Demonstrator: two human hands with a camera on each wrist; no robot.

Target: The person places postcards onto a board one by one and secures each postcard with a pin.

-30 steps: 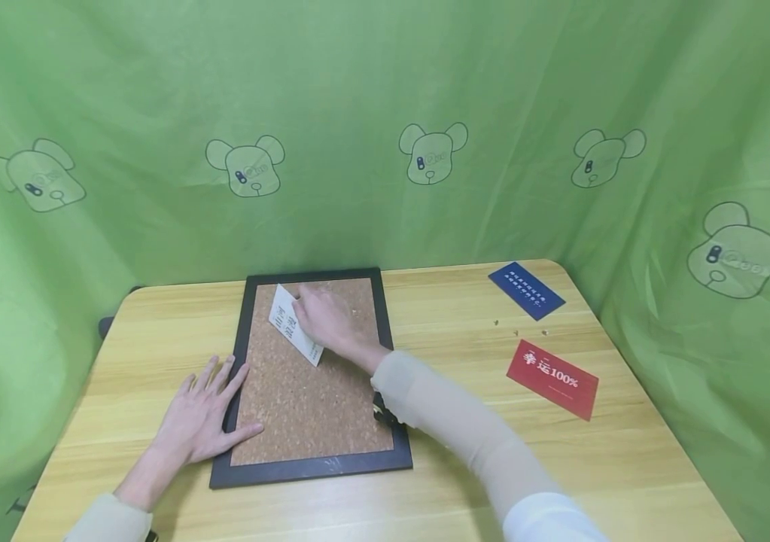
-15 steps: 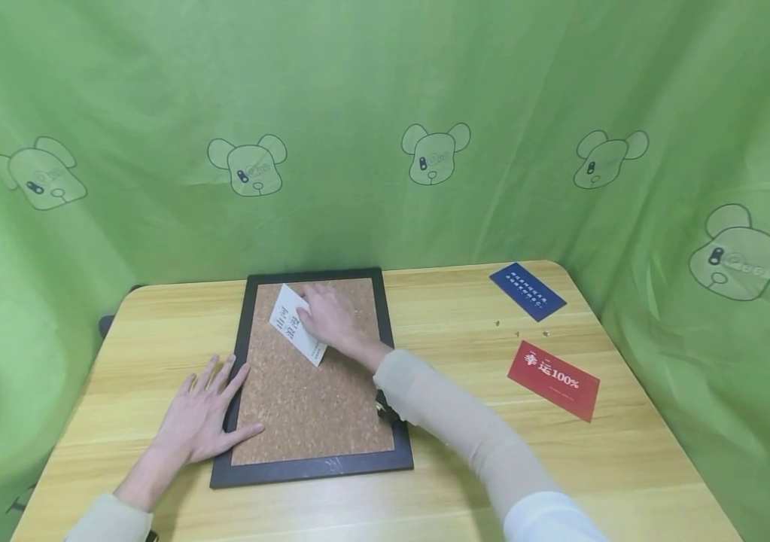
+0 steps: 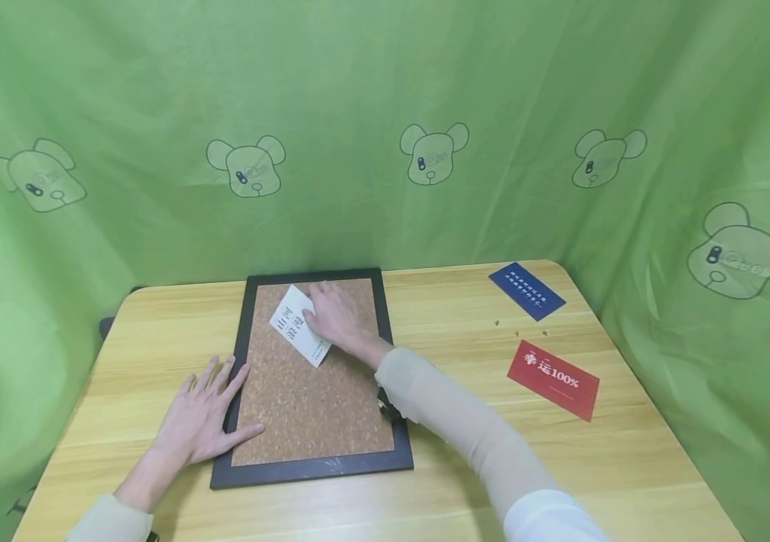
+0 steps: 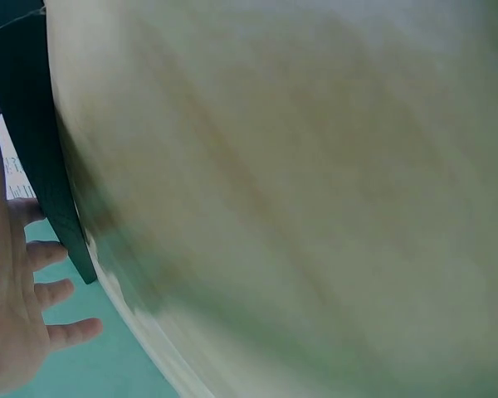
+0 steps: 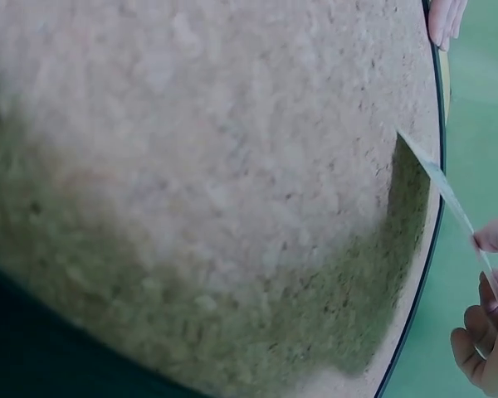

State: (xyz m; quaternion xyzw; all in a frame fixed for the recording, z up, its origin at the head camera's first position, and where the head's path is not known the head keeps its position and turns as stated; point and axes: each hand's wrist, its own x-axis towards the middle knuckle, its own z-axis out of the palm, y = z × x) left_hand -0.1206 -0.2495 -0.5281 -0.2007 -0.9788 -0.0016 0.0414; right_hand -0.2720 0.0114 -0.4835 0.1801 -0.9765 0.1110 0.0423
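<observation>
A cork board (image 3: 313, 406) with a dark frame lies on the table. Over its upper part my right hand (image 3: 336, 310) pinches a white card (image 3: 298, 324) printed with dark characters, thumb on the printed face. In the right wrist view, the card (image 5: 441, 182) is seen almost edge-on between the thumb and curled fingers, with one corner at or close to the cork. My left hand (image 3: 196, 418) lies with spread fingers across the board's left edge, the thumb reaching onto the cork. In the left wrist view, the fingers of the left hand (image 4: 12, 311) extend beside the dark frame.
On the right of the wooden table (image 3: 466, 316) lie a blue card (image 3: 527, 290) and a red card (image 3: 552, 379). Several small brass-coloured pins (image 3: 516, 333) sit between them. A green curtain (image 3: 344, 83) surrounds the table's back and sides.
My right hand has shifted slightly to the right with the white card, and more of the card's printed face shows. The left hand and the board have stayed in place.
</observation>
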